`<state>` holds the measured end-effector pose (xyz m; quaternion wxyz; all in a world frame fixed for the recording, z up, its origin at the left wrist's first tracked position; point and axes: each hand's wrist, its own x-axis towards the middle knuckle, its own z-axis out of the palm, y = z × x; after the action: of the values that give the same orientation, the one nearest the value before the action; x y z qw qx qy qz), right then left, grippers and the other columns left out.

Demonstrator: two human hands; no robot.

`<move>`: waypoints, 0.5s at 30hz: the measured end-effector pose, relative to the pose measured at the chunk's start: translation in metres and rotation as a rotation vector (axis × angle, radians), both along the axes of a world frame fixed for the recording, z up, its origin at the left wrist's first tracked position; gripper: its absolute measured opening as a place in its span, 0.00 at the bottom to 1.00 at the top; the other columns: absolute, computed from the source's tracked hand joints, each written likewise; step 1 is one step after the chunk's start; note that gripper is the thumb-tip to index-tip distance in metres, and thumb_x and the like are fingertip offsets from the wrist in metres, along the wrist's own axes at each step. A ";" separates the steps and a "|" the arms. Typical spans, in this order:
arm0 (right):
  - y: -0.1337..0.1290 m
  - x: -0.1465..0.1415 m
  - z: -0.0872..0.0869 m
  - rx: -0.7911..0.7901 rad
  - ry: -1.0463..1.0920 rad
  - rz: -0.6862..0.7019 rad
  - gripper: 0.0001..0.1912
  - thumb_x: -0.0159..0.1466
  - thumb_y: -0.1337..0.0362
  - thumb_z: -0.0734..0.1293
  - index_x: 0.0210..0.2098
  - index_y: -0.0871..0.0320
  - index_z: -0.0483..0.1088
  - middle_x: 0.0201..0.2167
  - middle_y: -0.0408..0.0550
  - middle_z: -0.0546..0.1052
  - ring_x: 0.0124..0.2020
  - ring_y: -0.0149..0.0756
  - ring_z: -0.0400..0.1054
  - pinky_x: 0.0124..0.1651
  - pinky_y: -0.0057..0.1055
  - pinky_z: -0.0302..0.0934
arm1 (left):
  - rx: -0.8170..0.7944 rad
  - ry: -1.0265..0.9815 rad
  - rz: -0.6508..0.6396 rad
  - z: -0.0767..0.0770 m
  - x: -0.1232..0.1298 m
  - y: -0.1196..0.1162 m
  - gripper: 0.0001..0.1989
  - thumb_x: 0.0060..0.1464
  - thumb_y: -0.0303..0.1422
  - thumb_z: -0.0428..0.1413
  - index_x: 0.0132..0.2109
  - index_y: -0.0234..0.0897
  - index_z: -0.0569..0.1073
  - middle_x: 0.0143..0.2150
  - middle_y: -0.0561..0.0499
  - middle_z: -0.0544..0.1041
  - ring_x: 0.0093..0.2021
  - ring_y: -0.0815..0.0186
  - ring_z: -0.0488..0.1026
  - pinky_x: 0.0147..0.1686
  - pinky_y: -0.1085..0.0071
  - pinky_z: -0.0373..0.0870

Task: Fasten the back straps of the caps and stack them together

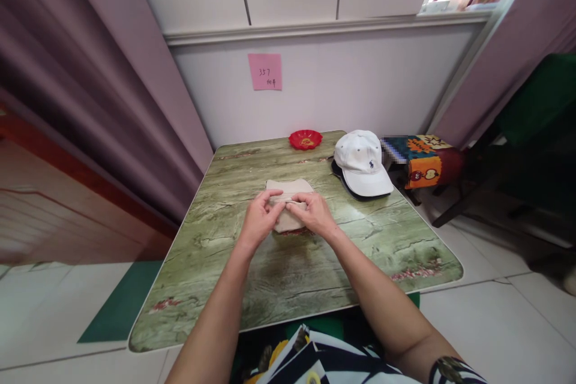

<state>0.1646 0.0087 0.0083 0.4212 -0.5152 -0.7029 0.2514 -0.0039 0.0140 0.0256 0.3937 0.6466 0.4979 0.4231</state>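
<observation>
A beige piece, which looks like folded cloth (pixel 290 188), is in front of me at the middle of the table. My left hand (pixel 261 217) is at its left side, thumb and forefinger closed on a raised fold or edge across its middle. From the right, my right hand (pixel 316 215) pinches the same line, its fingertips close to those of the left. The lower part of the beige piece shows below my thumbs. Whether it is one layer or several, I cannot tell.
The green wood-patterned table (pixel 216 240) stands against a white wall. A red scalloped dish (pixel 305 140) sits at its back edge. A white cap (pixel 359 153) rests on a dark cap (pixel 338 175) at the right. Beyond the table's right edge is a colourful cloth (pixel 423 169).
</observation>
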 end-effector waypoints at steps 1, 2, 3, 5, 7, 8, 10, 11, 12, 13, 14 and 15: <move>0.000 0.001 0.000 0.007 -0.004 0.023 0.12 0.63 0.54 0.66 0.36 0.54 0.78 0.35 0.44 0.81 0.40 0.37 0.72 0.52 0.34 0.55 | -0.032 0.021 -0.055 0.002 0.000 0.001 0.22 0.52 0.42 0.59 0.50 0.32 0.74 0.22 0.55 0.70 0.18 0.71 0.66 0.18 0.77 0.62; 0.000 0.003 0.001 0.014 -0.008 0.043 0.12 0.62 0.54 0.67 0.38 0.53 0.78 0.38 0.44 0.81 0.42 0.37 0.72 0.55 0.36 0.53 | -0.057 0.041 -0.104 0.004 -0.001 0.003 0.22 0.52 0.43 0.58 0.49 0.32 0.74 0.23 0.55 0.70 0.19 0.71 0.66 0.18 0.76 0.63; 0.000 0.007 0.001 0.017 -0.013 0.062 0.12 0.62 0.54 0.68 0.40 0.52 0.78 0.40 0.43 0.81 0.43 0.38 0.72 0.57 0.38 0.51 | -0.072 0.055 -0.140 0.006 -0.002 0.004 0.21 0.53 0.43 0.58 0.48 0.32 0.75 0.24 0.54 0.72 0.19 0.71 0.67 0.18 0.76 0.63; 0.000 0.016 0.003 0.007 -0.027 0.097 0.13 0.61 0.54 0.69 0.43 0.51 0.77 0.42 0.43 0.81 0.44 0.38 0.72 0.58 0.39 0.51 | -0.077 0.066 -0.165 0.009 -0.005 0.007 0.20 0.51 0.44 0.59 0.44 0.32 0.76 0.27 0.52 0.74 0.20 0.72 0.66 0.19 0.76 0.62; -0.001 0.028 0.004 -0.018 -0.048 0.126 0.13 0.61 0.54 0.68 0.41 0.52 0.78 0.40 0.43 0.81 0.41 0.38 0.72 0.56 0.38 0.53 | -0.086 0.074 -0.166 0.011 -0.008 0.010 0.19 0.48 0.44 0.61 0.40 0.32 0.76 0.28 0.53 0.74 0.21 0.73 0.65 0.19 0.77 0.61; -0.001 0.034 0.004 -0.028 -0.057 0.138 0.13 0.61 0.54 0.68 0.39 0.54 0.78 0.38 0.43 0.81 0.39 0.37 0.71 0.53 0.36 0.54 | -0.094 0.078 -0.170 0.012 -0.010 0.010 0.19 0.47 0.44 0.62 0.38 0.32 0.76 0.27 0.53 0.73 0.21 0.73 0.65 0.19 0.77 0.60; 0.000 0.043 0.002 -0.042 -0.051 0.164 0.14 0.61 0.53 0.67 0.35 0.56 0.78 0.33 0.43 0.80 0.34 0.35 0.69 0.46 0.32 0.56 | -0.113 0.087 -0.192 0.012 -0.013 0.010 0.18 0.47 0.45 0.62 0.35 0.32 0.75 0.23 0.55 0.71 0.20 0.73 0.63 0.19 0.77 0.57; 0.001 0.046 0.001 -0.048 -0.033 0.185 0.15 0.61 0.53 0.67 0.34 0.58 0.78 0.31 0.43 0.80 0.33 0.34 0.68 0.42 0.30 0.56 | -0.122 0.090 -0.207 0.012 -0.014 0.009 0.18 0.47 0.45 0.62 0.34 0.32 0.75 0.22 0.55 0.70 0.20 0.73 0.62 0.19 0.77 0.56; 0.001 0.048 0.000 -0.054 -0.005 0.211 0.15 0.61 0.53 0.67 0.34 0.59 0.77 0.30 0.42 0.79 0.32 0.34 0.68 0.39 0.28 0.56 | -0.133 0.090 -0.224 0.013 -0.015 0.008 0.18 0.48 0.45 0.61 0.33 0.32 0.74 0.21 0.56 0.69 0.20 0.73 0.61 0.19 0.77 0.56; 0.002 0.050 -0.002 -0.062 0.025 0.239 0.15 0.61 0.53 0.66 0.33 0.59 0.77 0.29 0.42 0.78 0.32 0.33 0.67 0.37 0.27 0.56 | -0.146 0.089 -0.240 0.014 -0.016 0.007 0.18 0.48 0.46 0.61 0.32 0.32 0.74 0.20 0.56 0.68 0.20 0.73 0.61 0.19 0.77 0.55; 0.003 0.050 -0.003 -0.069 0.055 0.259 0.15 0.62 0.53 0.66 0.33 0.60 0.77 0.29 0.42 0.77 0.32 0.33 0.67 0.36 0.26 0.55 | -0.162 0.089 -0.255 0.015 -0.017 0.006 0.18 0.49 0.46 0.61 0.32 0.32 0.74 0.20 0.56 0.68 0.19 0.73 0.60 0.20 0.77 0.55; 0.005 0.051 -0.004 -0.074 0.076 0.271 0.15 0.62 0.54 0.65 0.33 0.60 0.76 0.29 0.41 0.76 0.32 0.32 0.66 0.36 0.26 0.55 | -0.176 0.092 -0.267 0.017 -0.018 0.005 0.18 0.49 0.46 0.61 0.32 0.32 0.73 0.19 0.56 0.67 0.19 0.73 0.60 0.20 0.77 0.54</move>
<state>0.2155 0.0132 0.0046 0.3904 -0.4207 -0.7398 0.3511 -0.0214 0.0191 0.0428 0.4781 0.6888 0.4602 0.2918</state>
